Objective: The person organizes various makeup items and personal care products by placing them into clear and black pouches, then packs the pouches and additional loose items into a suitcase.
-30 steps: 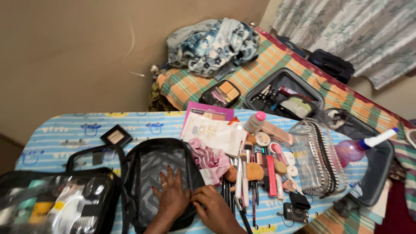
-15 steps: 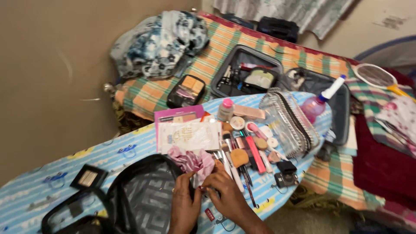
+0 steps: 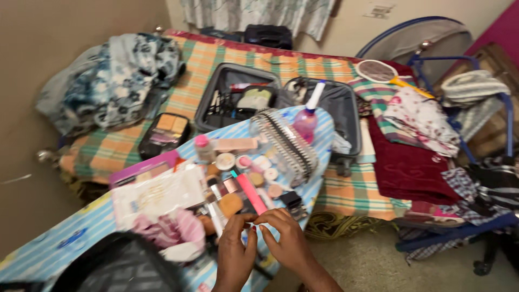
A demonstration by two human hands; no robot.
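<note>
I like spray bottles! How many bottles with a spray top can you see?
1. The pink spray bottle stands at the board's far end, beside the clear pouch. More could be hidden in the open cases behind.

- Left hand point(image 3: 235, 254): bare, no glove, no ring or watch seen; red polish on the one nail in view.
- Right hand point(image 3: 286, 238): bare, no ring seen.
- Both forearms bare to the frame edge; no sleeve or cuff in view.
</note>
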